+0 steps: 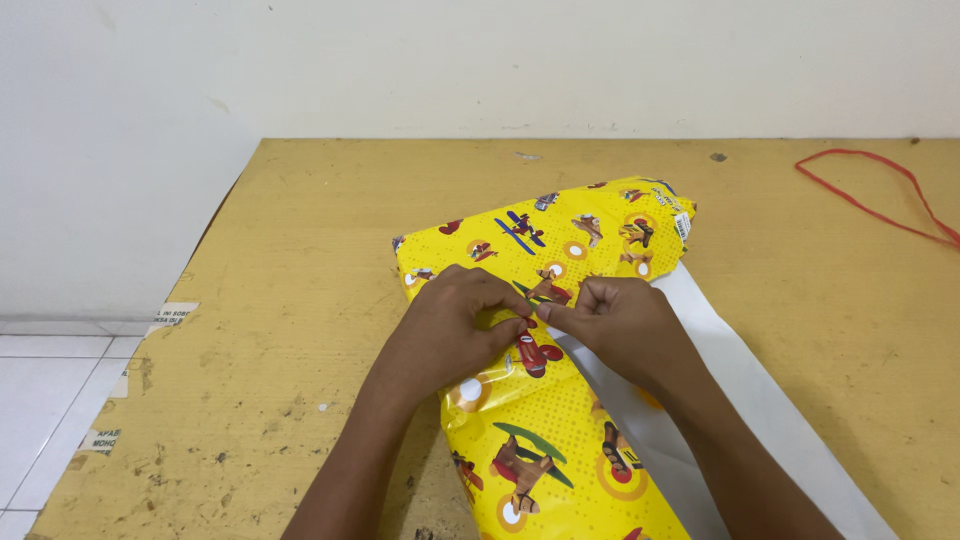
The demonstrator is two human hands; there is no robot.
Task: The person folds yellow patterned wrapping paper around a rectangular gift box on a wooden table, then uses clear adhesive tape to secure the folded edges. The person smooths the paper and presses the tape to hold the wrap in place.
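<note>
yellow parcel (pixel 560 330) — under both hands' fingers (pixel 520 325)

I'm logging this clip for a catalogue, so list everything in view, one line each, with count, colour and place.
wrapped parcel: one, yellow paper with cartoon planes, middle of the table under both hands
paper flap: one, white underside, trailing from the parcel toward the lower right
table: one, worn yellowish-brown top, fills most of the view
red band: one, thin red loop, far right of the table
paper labels: a few, white, stuck along the table's left edge
wall: one, white, behind the table
tiled floor: white, lower left
left hand: one, fingers pinching the paper on the parcel's top
right hand: one, pinching the same spot, fingertips meeting the left's
</note>
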